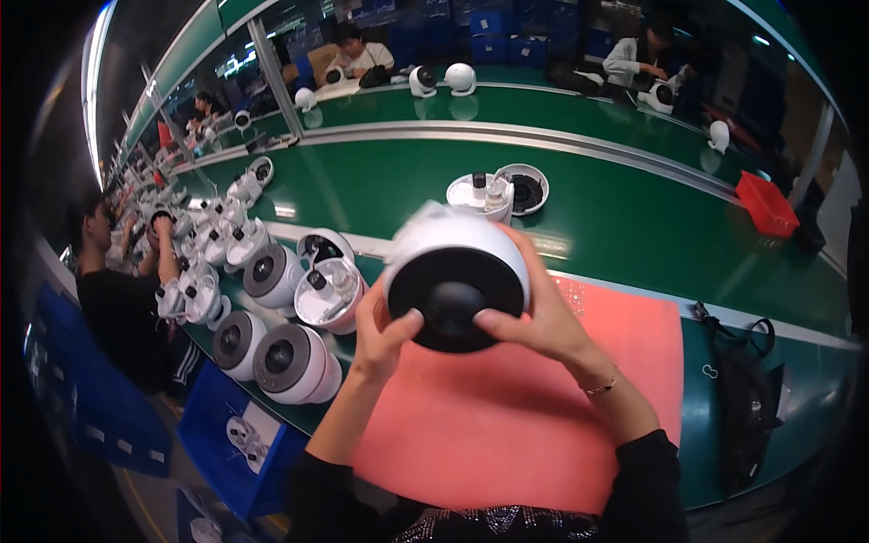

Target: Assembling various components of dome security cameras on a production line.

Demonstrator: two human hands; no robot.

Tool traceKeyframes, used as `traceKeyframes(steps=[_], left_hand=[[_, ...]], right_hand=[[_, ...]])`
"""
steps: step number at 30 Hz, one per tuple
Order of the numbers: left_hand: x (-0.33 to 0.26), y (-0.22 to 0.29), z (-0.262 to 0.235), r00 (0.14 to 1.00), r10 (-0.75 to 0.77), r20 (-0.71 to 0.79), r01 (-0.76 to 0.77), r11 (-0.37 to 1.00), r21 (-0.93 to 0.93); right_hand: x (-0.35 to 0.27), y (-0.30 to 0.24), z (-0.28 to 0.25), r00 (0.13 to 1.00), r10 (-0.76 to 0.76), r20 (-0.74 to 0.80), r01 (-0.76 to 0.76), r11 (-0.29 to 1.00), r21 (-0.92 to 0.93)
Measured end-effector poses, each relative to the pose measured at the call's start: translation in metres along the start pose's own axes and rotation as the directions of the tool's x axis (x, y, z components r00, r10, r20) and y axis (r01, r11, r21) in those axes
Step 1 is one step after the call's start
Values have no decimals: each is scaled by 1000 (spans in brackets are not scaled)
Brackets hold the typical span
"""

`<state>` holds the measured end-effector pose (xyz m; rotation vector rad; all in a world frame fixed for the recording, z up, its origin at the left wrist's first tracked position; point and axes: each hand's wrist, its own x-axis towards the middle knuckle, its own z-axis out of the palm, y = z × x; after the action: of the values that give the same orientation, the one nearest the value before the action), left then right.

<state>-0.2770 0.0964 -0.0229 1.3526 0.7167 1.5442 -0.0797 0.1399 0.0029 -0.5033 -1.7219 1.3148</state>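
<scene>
Above the pink mat I hold up a round white camera-like device with a black front and a domed lens in its middle. My left hand grips its left side, thumb on the black front. My right hand wraps its right side, with that thumb also on the front near the lens. Most of the fingers are hidden behind the device. To the left of my hands, several similar white devices with grey-ringed fronts stand close together. Beside them sits an opened white housing with parts inside.
More opened white housings crowd the left bench, near a co-worker. On the green belt lies an opened housing. A red basket is far right, a black bag nearer. A blue bin stands lower left.
</scene>
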Motion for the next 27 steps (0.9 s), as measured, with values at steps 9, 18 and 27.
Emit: traceKeyframes(steps=[9,18,27], left_hand=[[42,-50,41,897,-137,-420,-71,893,-444],[94,-55,77,950,-245,-192,137,882,-452],[127,-104,89,738,-574,-354,474,815,-334]], right_hand=[[6,24,15,897,-380,-227,231,840,-491],[16,31,-32,829,-308,-467,165,933,-321],[-13,61,-168,558,423,-714,56,839,541]])
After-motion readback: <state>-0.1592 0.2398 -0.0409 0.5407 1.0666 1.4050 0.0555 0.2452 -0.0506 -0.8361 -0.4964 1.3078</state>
